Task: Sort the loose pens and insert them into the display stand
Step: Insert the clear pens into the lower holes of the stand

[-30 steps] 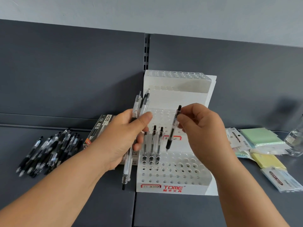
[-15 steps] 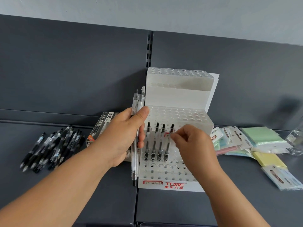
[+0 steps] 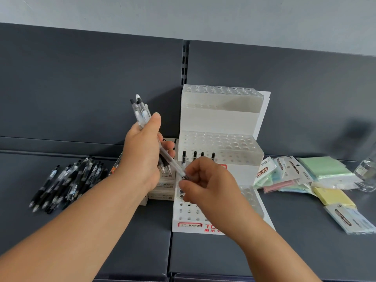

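Left hand (image 3: 142,153) grips bundle of clear-barrelled pens (image 3: 142,112); right hand (image 3: 205,182) pinches tip of one pen (image 3: 172,161) over white tiered plastic display stand (image 3: 221,117).

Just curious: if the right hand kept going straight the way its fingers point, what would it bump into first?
Probably the left hand's bundle of clear pens; the right hand already pinches one tip. Depth is unclear.

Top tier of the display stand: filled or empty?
Empty. The top tier of the display stand shows only open holes; four pens stand lower.

Display stand (image 3: 219,123) centre, loose pens (image 3: 67,186) left, sticky-note packs (image 3: 325,176) right, four pens (image 3: 198,155) in stand.
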A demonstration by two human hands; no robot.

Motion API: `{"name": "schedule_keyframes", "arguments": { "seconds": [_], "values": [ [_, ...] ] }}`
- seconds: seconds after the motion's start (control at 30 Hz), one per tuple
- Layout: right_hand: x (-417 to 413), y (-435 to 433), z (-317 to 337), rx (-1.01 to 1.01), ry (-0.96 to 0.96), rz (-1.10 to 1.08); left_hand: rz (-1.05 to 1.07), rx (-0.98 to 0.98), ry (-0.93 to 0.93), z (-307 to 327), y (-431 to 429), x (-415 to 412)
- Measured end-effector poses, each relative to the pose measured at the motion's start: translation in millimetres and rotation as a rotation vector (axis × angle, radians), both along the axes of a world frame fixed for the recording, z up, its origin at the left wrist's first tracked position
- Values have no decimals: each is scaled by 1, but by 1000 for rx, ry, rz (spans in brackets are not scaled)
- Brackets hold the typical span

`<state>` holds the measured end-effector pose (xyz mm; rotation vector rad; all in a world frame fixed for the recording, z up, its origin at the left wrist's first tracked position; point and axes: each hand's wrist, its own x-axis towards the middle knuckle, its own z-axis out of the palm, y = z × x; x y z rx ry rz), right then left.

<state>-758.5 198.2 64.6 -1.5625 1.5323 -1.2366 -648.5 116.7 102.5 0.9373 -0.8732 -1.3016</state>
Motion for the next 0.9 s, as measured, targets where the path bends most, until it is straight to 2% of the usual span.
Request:
{"name": "schedule_keyframes", "arguments": {
  "seconds": [0.13,0.23,0.4,0.5,0.57,0.73,0.9],
  "values": [
    [-13,6,7,0,-34,-47,49,-13,3,0,-3,8],
    [-24,6,13,-73,-166,-131,17,-25,-17,-3,-4,12],
    [-34,4,28,-263,-627,-134,-111,-78,-232,-15,4,5],
    [-44,5,36,-356,-701,-199,-182,-196,-416,-21,9,3],
    [-54,6,38,-400,-625,-295,-220,-248,-484,-23,12,2],
    [-63,5,33,-430,-189,-452,-301,-244,-529,-21,19,1],
    [-57,-4,22,-358,-14,-441,-337,-242,-554,-21,23,1]
  ]
}}
